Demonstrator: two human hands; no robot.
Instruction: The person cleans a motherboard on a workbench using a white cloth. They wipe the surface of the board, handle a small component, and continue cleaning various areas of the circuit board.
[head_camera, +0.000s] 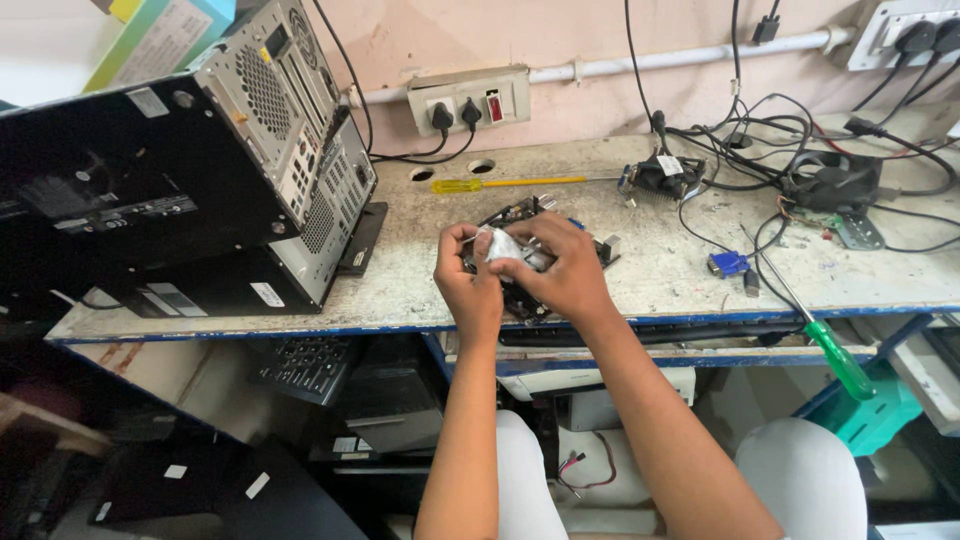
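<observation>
Both my hands meet over a small dark circuit board (520, 212) that lies on the worn workbench (420, 290). My left hand (468, 283) and my right hand (560, 265) together pinch a small crumpled silvery-white piece (500, 243) just above the board. The board's near part is hidden under my hands. Its blue and grey connectors (607, 246) show at the right edge.
Two black desktop computer cases (190, 170) are stacked at left. A yellow-handled screwdriver (500, 184) lies behind the board, a green-handled screwdriver (812, 325) overhangs the front edge. Cooling fans (662, 178), a blue plug (728, 263) and tangled cables fill the right. A keyboard (305, 365) sits on the shelf below.
</observation>
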